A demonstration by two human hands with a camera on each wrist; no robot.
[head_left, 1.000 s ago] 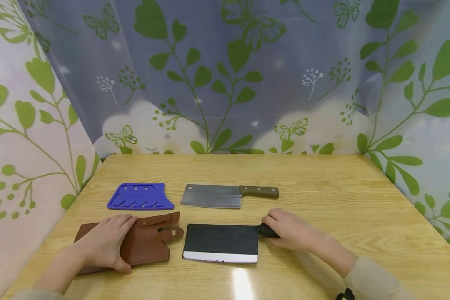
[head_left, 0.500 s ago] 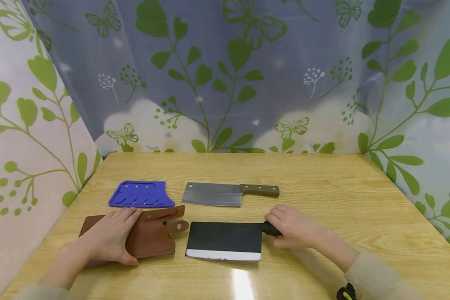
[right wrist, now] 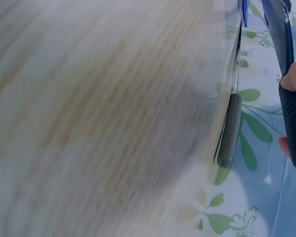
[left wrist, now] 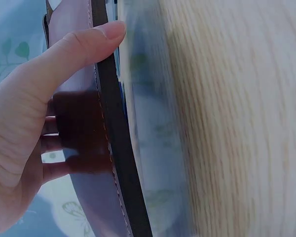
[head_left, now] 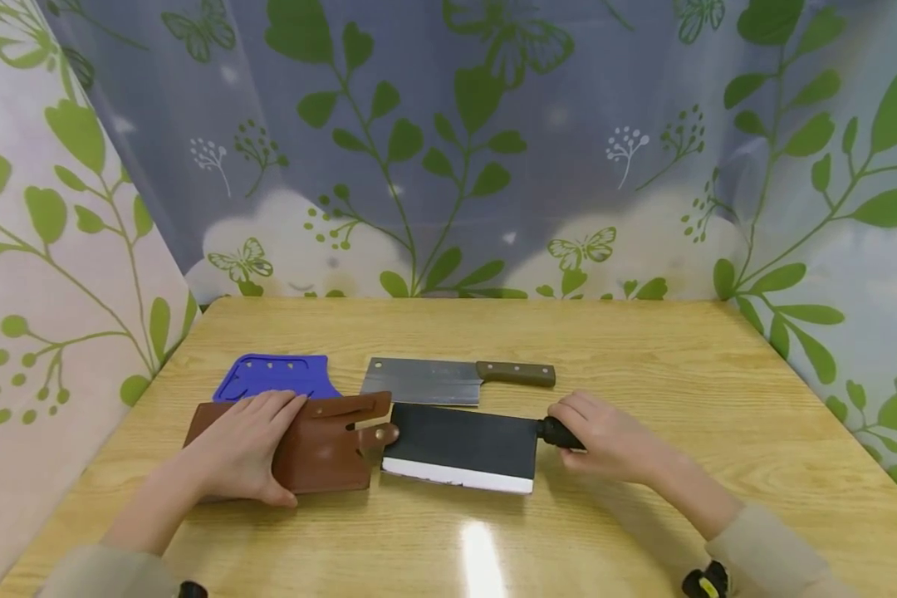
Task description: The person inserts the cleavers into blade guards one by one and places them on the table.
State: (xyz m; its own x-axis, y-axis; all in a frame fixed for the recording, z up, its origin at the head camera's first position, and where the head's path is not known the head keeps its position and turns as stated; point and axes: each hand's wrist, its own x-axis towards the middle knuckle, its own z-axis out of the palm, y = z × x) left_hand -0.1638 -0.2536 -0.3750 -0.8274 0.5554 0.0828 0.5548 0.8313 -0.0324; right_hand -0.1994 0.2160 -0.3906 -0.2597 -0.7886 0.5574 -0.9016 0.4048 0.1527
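My left hand (head_left: 247, 448) grips a brown knife sheath (head_left: 321, 457) across its body. In the left wrist view, the thumb presses the sheath's dark stitched edge (left wrist: 119, 143) while the other fingers reach over its far side. My right hand (head_left: 605, 436) holds a black-bladed cleaver (head_left: 463, 444) by its round black handle (head_left: 562, 433). The cleaver's bright cutting edge (head_left: 456, 475) faces me, and its front end is right at the sheath's notched mouth. A snap strap (head_left: 377, 436) on the sheath overlaps the blade's end. In the right wrist view, fingers wrap the handle (right wrist: 292, 123).
Behind the sheath lies a blue plastic blade guard (head_left: 276, 375), partly covered by it. A second cleaver (head_left: 422, 382) with a brown riveted handle lies beyond the black one. A patterned curtain (head_left: 448, 166) closes off the wooden table's (head_left: 643, 349) back edge.
Both hands have moved away from me and slightly right, with the sheath and black cleaver lifted. The gap between blade and sheath has closed, and the cleaver has tilted a little.
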